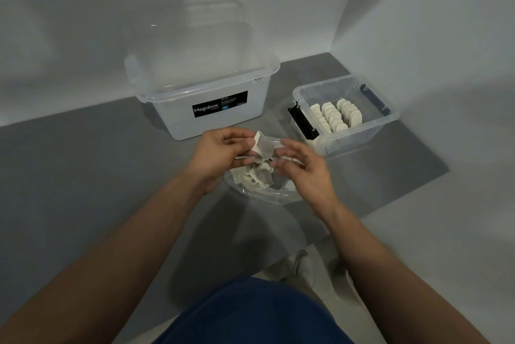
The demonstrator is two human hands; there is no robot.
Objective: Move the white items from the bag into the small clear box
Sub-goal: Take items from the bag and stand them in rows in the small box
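A clear plastic bag [264, 193] lies open on the grey table in front of me, with several white sachets [260, 176] inside. My left hand [220, 152] pinches a few white sachets [262, 145] just above the bag. My right hand [303, 173] hovers beside them with fingers relaxed and spread, holding nothing I can make out. The small clear box [387, 116] stands to the right and holds three rows of upright white sachets [338, 116].
A large clear Megabox tub [206, 92] stands behind the bag against the wall, its lid leaning behind it. White walls close the corner at the back and right. The grey table [83, 176] ends near my body; my blue clothing shows below.
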